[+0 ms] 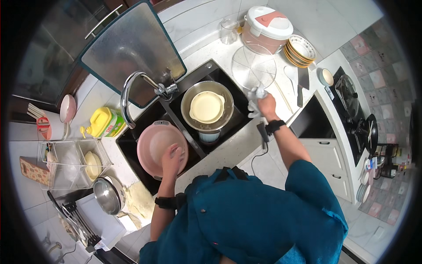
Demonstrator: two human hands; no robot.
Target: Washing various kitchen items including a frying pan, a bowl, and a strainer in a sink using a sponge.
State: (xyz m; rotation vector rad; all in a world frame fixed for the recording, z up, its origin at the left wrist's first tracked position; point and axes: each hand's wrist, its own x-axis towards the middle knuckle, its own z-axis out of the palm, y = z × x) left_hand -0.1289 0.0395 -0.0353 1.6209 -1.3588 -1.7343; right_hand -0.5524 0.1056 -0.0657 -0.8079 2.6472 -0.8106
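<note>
My right hand (266,105) grips a crumpled whitish cloth (255,99) at the counter edge, right of the sink. A round wire-mesh strainer (254,67) lies flat just beyond it. My left hand (172,161) reaches into a pink plastic basin (145,140) in the left sink bowl. Its fingers are bent and blurred, so whether they hold anything is unclear. In the right sink bowl (239,109), a cream two-handled dish (207,107) sits inside a stainless steel bowl (228,95). Part of another bowl (209,136) shows beneath the steel one.
A chrome faucet (127,95) arches over the left bowl. Right of the strainer lie chopsticks (283,97), a white spoon (290,77) and a cleaver (302,81). Stacked plates (300,51) and a pink-and-white lidded container (267,29) stand behind. Left are a yellow detergent bottle (104,122) and a wire rack (75,161).
</note>
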